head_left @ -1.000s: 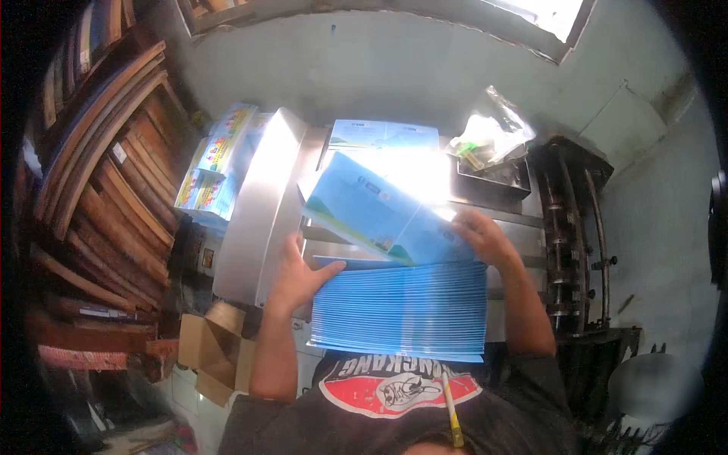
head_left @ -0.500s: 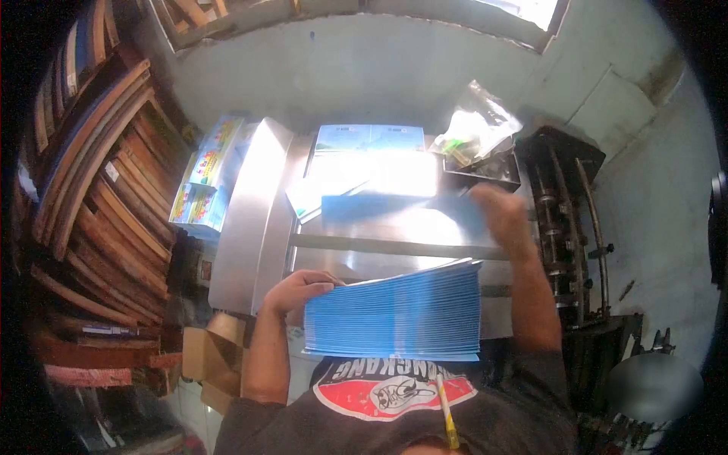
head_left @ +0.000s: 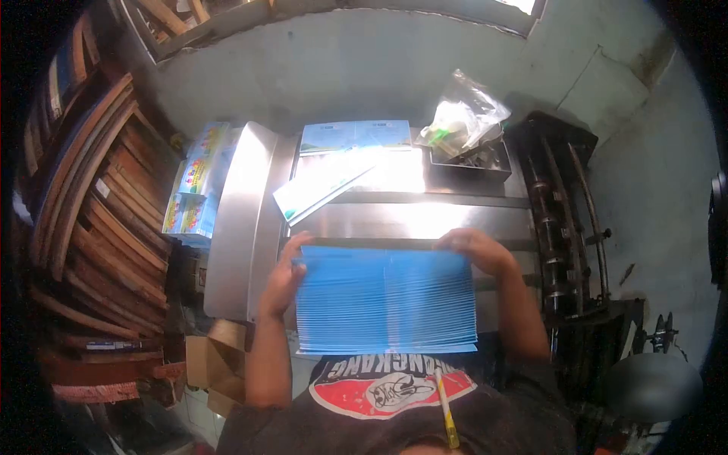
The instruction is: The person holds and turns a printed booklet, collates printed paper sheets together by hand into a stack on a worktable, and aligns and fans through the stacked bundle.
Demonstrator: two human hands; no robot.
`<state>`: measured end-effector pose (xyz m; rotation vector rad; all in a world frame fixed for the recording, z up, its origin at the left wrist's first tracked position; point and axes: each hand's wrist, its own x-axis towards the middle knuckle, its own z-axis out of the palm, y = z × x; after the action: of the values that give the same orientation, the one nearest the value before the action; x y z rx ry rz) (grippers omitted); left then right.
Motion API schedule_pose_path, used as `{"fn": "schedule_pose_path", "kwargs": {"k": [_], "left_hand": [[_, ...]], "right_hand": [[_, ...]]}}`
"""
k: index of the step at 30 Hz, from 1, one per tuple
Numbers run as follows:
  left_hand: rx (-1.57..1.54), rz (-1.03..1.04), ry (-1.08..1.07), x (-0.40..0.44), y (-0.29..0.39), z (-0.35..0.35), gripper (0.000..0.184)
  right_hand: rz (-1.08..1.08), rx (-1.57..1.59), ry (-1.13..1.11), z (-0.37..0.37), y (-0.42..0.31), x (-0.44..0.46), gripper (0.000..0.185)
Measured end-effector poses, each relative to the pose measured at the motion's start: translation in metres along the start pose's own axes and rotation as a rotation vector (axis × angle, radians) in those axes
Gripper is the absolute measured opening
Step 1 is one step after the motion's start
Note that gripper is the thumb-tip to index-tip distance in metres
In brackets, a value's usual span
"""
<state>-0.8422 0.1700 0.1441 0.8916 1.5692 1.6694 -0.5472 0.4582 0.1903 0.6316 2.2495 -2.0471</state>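
Note:
A thick fanned stack of blue folded sheets [head_left: 387,311] lies right in front of my chest, its folded edges showing as close lines. My left hand [head_left: 284,277] holds the stack's far left corner, thumb on the near side and fingers at the far edge. At the far right corner, my right hand [head_left: 478,250] grips the far blue sheet [head_left: 341,255], fingers bent over its edge. Beyond the hands, a loose pale folded sheet [head_left: 322,193] lies slanted on the metal table [head_left: 364,220]. Behind it is a pile of light blue printed sheets [head_left: 355,135].
A dark tray [head_left: 470,178] holding a clear plastic bag [head_left: 466,114] stands at the back right. Metal rods and rollers [head_left: 557,220] line the right side. Colourful printed packs [head_left: 197,178] sit at left, near wooden frames [head_left: 114,182]. An open cardboard box [head_left: 216,364] stands below.
My right hand has brought a blue sheet from over the table back to the stack's far edge. My left hand has shifted slightly up at the left corner.

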Motion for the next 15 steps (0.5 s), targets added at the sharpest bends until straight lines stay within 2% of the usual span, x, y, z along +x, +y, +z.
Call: {"fn": "schedule_pose_path", "kwargs": {"k": [1,2,3,4,5,7,11,12,13,15], "left_hand": [[-0.022,0.06,-0.052,0.005,-0.002,0.002,0.063],[-0.022,0.06,-0.052,0.006,-0.017,-0.007,0.063],[-0.303,-0.073,-0.175,0.009,-0.041,-0.026,0.069],[-0.579,-0.205,-0.3,0.012,-0.052,-0.037,0.075],[-0.575,-0.205,-0.304,0.013,-0.035,-0.019,0.075],[-0.532,-0.14,-0.009,-0.004,-0.014,0.025,0.076],[-0.431,-0.179,-0.075,-0.028,-0.026,0.01,0.079],[-0.419,-0.178,-0.088,-0.039,-0.024,0.008,0.081],[-0.406,-0.168,-0.103,-0.047,-0.02,0.004,0.083],[-0.374,-0.193,-0.155,-0.067,-0.016,0.007,0.09]], "right_hand": [[0.001,0.003,0.001,0.001,0.018,0.002,0.051],[-0.124,0.268,0.07,0.005,0.034,0.002,0.063],[-0.251,0.531,0.139,0.01,0.045,0.0,0.075],[-0.244,0.517,0.28,0.021,0.051,-0.001,0.092],[-0.248,0.52,0.283,0.03,0.051,0.002,0.092],[-0.258,0.471,0.583,0.055,0.051,0.001,0.096],[-0.164,0.443,0.545,0.062,0.059,-0.026,0.1],[-0.172,0.401,0.438,0.063,0.06,-0.04,0.099],[-0.17,0.398,0.444,0.074,0.065,-0.049,0.099],[-0.324,0.241,0.579,0.1,0.075,-0.066,0.099]]}}
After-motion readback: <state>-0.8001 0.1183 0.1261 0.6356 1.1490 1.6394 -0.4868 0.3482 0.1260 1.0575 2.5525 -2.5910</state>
